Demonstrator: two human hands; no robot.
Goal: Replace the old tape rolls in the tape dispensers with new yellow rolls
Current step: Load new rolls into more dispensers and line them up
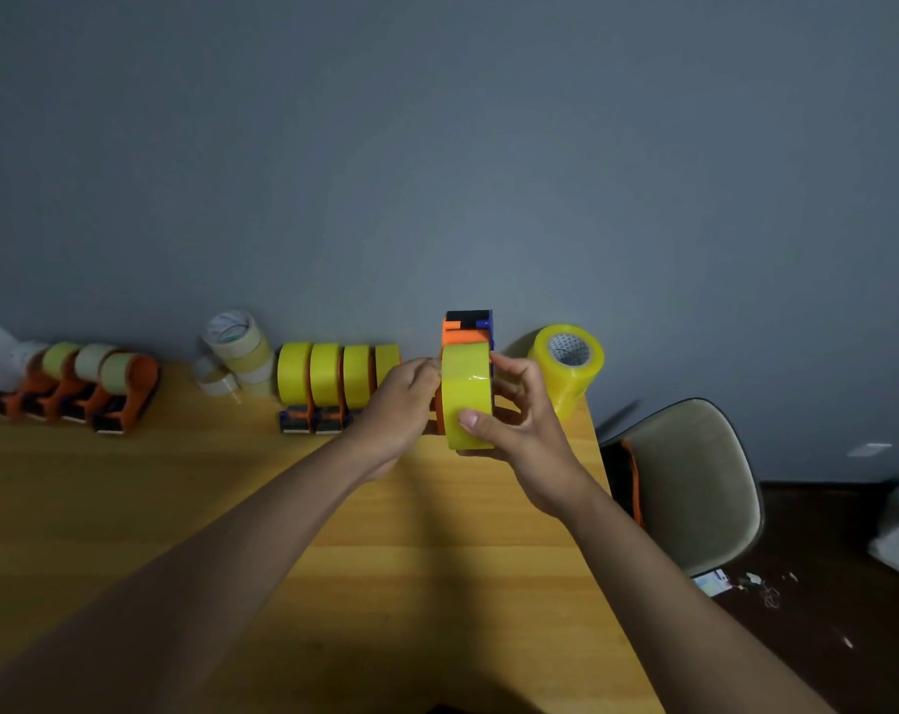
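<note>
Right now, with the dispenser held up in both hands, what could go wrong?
1. The left hand pinches at the yellow roll; the tape end could stick to fingers.
2. The dispenser hangs above the table; a slip from the right hand could drop it onto the loaded dispensers.

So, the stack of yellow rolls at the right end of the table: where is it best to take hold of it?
Grip the top roll of the stack of yellow rolls by its curved outer wall, coming from above and the front. The stack leans, its open core faces you, and the table edge is close, so steady it.
</note>
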